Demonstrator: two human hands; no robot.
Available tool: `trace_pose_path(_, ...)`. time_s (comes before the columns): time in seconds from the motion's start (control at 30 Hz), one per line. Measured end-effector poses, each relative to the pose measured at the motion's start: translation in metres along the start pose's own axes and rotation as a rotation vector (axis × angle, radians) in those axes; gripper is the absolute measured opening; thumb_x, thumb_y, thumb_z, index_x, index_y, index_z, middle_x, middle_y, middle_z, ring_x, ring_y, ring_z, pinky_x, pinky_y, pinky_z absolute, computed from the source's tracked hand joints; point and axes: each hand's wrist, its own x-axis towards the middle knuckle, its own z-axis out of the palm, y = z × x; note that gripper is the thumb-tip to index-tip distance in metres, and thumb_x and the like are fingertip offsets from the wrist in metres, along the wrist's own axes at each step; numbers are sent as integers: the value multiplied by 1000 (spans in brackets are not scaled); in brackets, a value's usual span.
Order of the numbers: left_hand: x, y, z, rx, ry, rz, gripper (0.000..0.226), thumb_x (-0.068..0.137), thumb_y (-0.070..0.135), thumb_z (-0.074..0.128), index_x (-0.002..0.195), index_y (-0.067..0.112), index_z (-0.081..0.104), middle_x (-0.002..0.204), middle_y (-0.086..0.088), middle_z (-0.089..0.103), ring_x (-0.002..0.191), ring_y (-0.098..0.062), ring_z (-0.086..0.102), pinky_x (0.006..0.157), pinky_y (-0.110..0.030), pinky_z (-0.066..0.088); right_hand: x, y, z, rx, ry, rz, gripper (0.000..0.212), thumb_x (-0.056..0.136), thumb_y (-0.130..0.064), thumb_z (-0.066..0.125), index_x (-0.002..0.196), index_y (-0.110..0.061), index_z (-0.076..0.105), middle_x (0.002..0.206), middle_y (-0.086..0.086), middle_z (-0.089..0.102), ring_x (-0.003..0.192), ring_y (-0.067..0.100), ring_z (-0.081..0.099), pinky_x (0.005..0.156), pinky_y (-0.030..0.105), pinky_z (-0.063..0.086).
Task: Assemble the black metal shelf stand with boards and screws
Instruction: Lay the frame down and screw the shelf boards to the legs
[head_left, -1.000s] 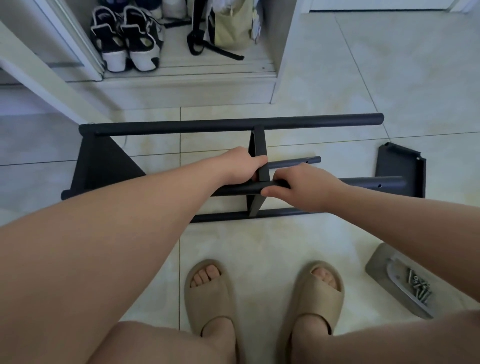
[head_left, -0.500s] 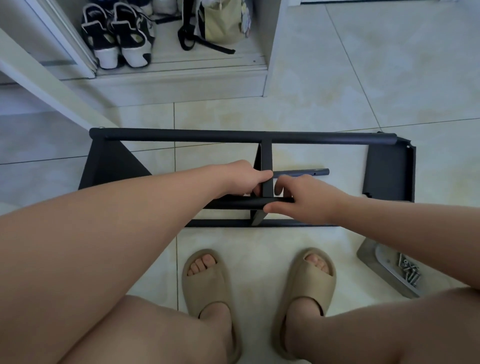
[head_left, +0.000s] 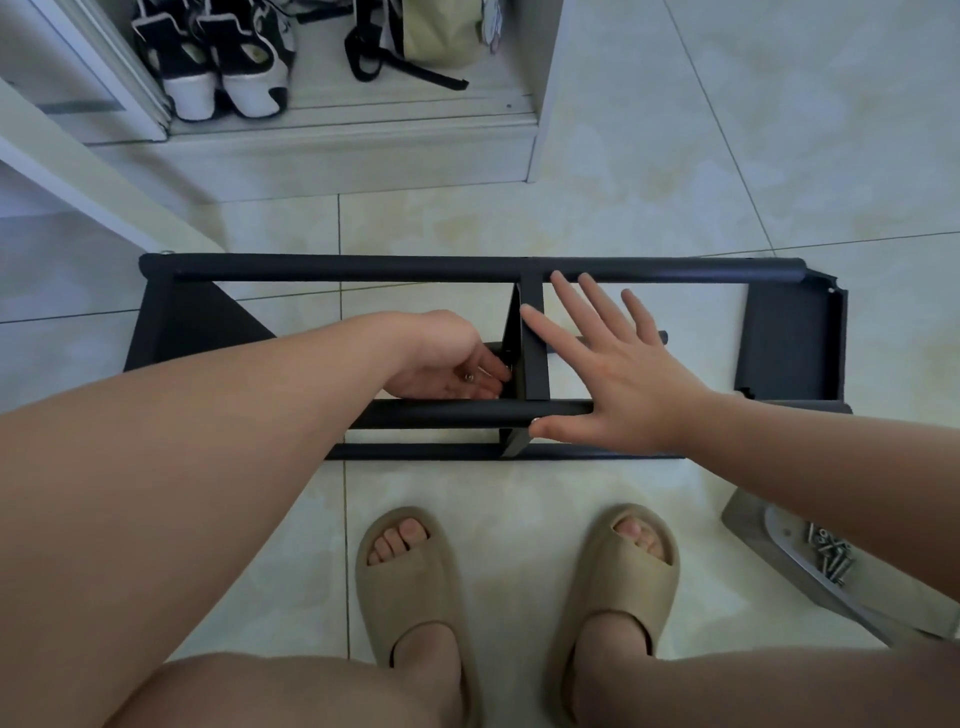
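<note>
1. Nearest: two feet in beige slippers (head_left: 410, 587) on the pale tiled floor (head_left: 519, 493), toes toward the stand
2. Low on the right, partly under the right forearm: a grey tray (head_left: 748, 525) with a small heap of loose screws (head_left: 831, 558)
3. Just past the toes: the black shelf stand (head_left: 415, 267), lying on the floor with its long axis running left to right across the view; a triangular plate (head_left: 197, 322) at its left end, a flat end plate (head_left: 789, 343) at its right
4. Over the near tube (head_left: 457, 413), just right of the middle: the right grip (head_left: 623, 384), released, palm down, fingers spread straight and pointing away toward the far side of the stand, thumb laid along the near tube, forefinger reaching to the crosspiece (head_left: 535, 364)
5. Just left of that crosspiece, between the near and far tubes: the left grip (head_left: 441, 358), palm up, fingers curled and cupping a small screw (head_left: 468, 378), fingertips against the crosspiece's left face
6. Beyond both grips: the stand's far tube, parallel to the near one, joined to it by the crosspiece
7. Farthest: a white cabinet (head_left: 337, 150) with black-and-white shoes (head_left: 223, 57) and a pale bag (head_left: 441, 26) with black straps
</note>
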Motion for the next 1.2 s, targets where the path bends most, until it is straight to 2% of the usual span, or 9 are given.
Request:
trace_pose_path(0.1,8,-3,-7,-54,-71,-17,45,96,-14,24,100,6,65,107,-10,66,98,-15,66,84,-21,55,0,1,1,31,19,-13,105,77,-92,25,161,-35,-2,169,0,-12,156,25,-11,124,54,-3)
trace_pose_path(0.23,11,-4,-12,-97,-150,15,34,100,-11,35,105,6,65,93,-4,78,87,-11,74,74,-20,59,1,0,1,37,19,-23,104,79,-90,28,161,-33,0,170,1,-2,157,24,-4,124,53,-1)
trace_pose_path(0.43,16,2,-12,-47,-212,79,15,101,9,55,110,8,66,105,-6,77,97,-13,74,67,-21,57,1,-1,1,62,27,-12,106,77,-92,28,161,-33,3,170,0,5,157,22,2,125,53,2)
trace_pose_path(0.53,22,2,-11,17,-196,84,11,97,14,62,104,10,70,95,-3,77,83,-10,74,64,-19,56,1,-1,0,74,36,-13,106,77,-91,29,162,-30,8,169,2,11,156,23,7,125,54,6)
trace_pose_path(0.67,29,3,-11,54,-189,88,8,93,7,65,96,8,72,86,-4,74,68,-9,69,65,-20,56,1,-1,0,85,63,-18,106,78,-89,34,162,-27,15,167,3,20,155,24,14,124,55,11)
trace_pose_path(0.8,31,8,-14,59,-212,76,13,92,-1,63,101,4,71,86,-4,76,74,-11,72,66,-21,57,1,-1,1,89,78,-22,106,78,-87,37,161,-25,19,165,5,26,154,24,20,123,56,14)
trace_pose_path(0.97,34,8,-10,156,-292,19,13,94,6,62,99,10,73,90,-1,76,75,-9,71,71,-22,57,1,0,2,81,79,-27,106,79,-86,40,161,-23,20,164,5,29,153,25,22,122,57,15)
trace_pose_path(1.07,35,10,-6,165,-335,-17,17,94,0,59,95,9,73,84,-3,73,71,-10,68,71,-21,58,2,1,1,77,73,-27,106,79,-86,40,161,-22,21,163,6,30,153,26,24,122,58,17)
trace_pose_path(1.2,33,15,-3,203,-417,-33,22,92,-8,58,91,6,73,89,-8,76,81,-17,74,73,-26,61,2,0,1,81,78,-31,106,79,-85,43,160,-21,23,162,9,33,151,29,27,120,60,20)
